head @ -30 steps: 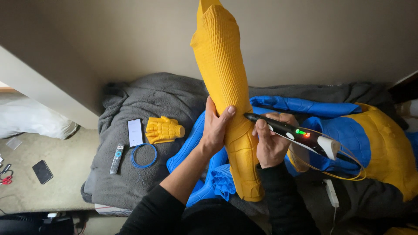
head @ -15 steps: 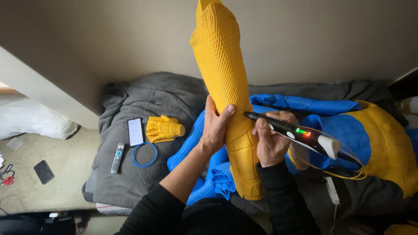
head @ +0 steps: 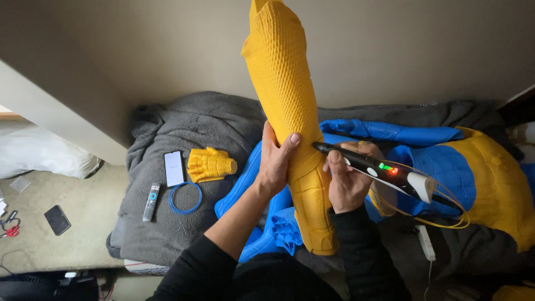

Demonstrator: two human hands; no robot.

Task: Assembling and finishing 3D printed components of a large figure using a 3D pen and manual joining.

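A tall yellow honeycomb-textured leg-shaped piece point(head: 284, 95) stands upright in front of me. My left hand point(head: 276, 159) grips its narrow ankle part from the left. My right hand point(head: 348, 178) holds a black pen-shaped tool point(head: 370, 167) with a white rear end and lit green and red lights; its tip touches the yellow piece's right side. Thin yellow filament point(head: 440, 214) loops out behind the pen. Blue textured parts point(head: 390, 132) lie behind and under the yellow piece.
A grey blanket point(head: 189, 125) carries a yellow moulded hand point(head: 209, 164), a phone point(head: 174, 168), a remote point(head: 151, 202) and a blue filament ring point(head: 185, 198). A yellow and blue torso point(head: 490, 173) lies right. Another phone point(head: 57, 219) and scissors point(head: 10, 229) lie on the floor.
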